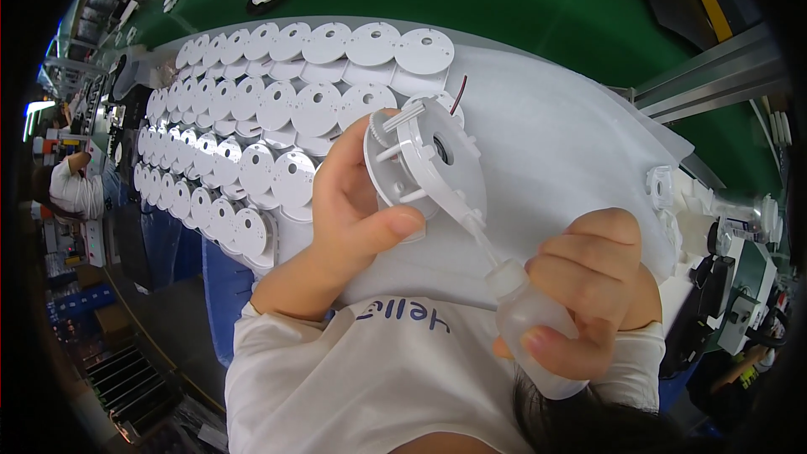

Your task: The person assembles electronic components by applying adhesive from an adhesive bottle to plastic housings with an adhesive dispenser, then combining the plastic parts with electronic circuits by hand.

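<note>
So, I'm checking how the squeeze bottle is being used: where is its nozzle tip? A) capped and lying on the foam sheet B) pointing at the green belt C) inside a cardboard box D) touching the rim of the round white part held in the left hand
D: the right hand grips the translucent squeeze bottle, whose thin nozzle meets the rim of the round white part held by the left hand.

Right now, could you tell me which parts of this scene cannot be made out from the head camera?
- Bottom of the squeeze bottle: wrapped by the right hand and dark hair below.
- Nozzle tip: too fine to tell whether it touches the white round part held by the left hand.
- Lower rows of white discs: hidden behind the left hand and sleeve.
- Devices at the right edge: bent by the lens and small.
</note>
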Available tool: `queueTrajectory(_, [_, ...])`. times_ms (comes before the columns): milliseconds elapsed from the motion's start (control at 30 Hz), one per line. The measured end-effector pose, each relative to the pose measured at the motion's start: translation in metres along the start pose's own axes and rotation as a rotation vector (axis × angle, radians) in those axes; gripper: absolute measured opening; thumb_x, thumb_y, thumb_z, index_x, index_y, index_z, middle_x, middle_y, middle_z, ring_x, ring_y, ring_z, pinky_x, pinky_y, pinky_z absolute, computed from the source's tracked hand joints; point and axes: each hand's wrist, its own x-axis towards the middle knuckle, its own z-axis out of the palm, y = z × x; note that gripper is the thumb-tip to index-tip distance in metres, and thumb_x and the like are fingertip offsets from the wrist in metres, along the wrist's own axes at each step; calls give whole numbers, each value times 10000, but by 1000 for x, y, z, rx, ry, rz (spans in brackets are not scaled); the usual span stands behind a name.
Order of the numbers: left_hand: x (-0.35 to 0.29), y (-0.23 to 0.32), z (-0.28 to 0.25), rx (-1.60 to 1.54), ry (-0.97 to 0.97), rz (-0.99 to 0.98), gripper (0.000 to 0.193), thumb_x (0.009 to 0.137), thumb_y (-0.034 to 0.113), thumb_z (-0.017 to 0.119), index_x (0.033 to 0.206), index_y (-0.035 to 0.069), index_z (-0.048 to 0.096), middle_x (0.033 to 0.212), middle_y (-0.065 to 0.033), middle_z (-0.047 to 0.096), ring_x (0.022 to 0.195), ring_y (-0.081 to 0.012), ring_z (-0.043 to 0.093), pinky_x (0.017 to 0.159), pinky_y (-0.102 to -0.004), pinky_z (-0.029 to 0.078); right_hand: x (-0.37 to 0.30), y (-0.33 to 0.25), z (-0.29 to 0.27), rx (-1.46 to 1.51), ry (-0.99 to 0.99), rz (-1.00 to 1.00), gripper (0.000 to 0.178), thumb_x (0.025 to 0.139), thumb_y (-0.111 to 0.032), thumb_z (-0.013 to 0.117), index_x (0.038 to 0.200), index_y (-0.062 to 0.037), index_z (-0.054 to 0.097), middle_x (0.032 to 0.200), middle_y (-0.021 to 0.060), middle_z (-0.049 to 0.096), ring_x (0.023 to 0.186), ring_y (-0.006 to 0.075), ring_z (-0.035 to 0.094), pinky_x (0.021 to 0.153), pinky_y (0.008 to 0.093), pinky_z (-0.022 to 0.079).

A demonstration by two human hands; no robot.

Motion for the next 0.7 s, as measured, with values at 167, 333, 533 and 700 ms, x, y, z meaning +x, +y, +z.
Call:
queueTrajectory(167, [0, 2, 0, 0, 13, -26, 804, 581, 326, 723, 1162, -50, 314, 1062, -116, 459, 983, -184, 458, 844, -296, 352, -1, -8, -9, 32, -95, 112, 213, 500, -134, 573, 688, -206, 506, 618, 26, 495, 460, 141, 410, 406, 234, 274])
queueTrajectory(333, [2, 2, 2, -26, 0, -52, 784, 590, 330, 713, 1159, -43, 324, 1052, -102, 467, 979, -178, 460, 840, -294, 356, 3, -3, -6, 10, -52, 44, 257, 484, -170, 613, 721, -176, 515, 626, 26, 497, 456, 145, 410, 406, 237, 279])
queueTrajectory(533, [3, -3, -5, -5, 20, -1, 750, 612, 389, 683, 1142, -26, 351, 1009, -83, 485, 946, -161, 476, 815, -286, 373, -9, 11, -2, 307, 76, 235, 343, 580, -293, 662, 830, -132, 490, 625, 45, 484, 478, 151, 418, 449, 209, 298])
queueTrajectory(700, [7, -5, -4, 1, 38, 31, 737, 614, 404, 677, 1131, -17, 364, 1005, -80, 486, 932, -156, 478, 805, -283, 377, -13, 50, 1, 1164, 607, 1163, 490, 710, -557, 433, 770, -71, 424, 504, 22, 383, 420, 109, 320, 429, 220, 262])
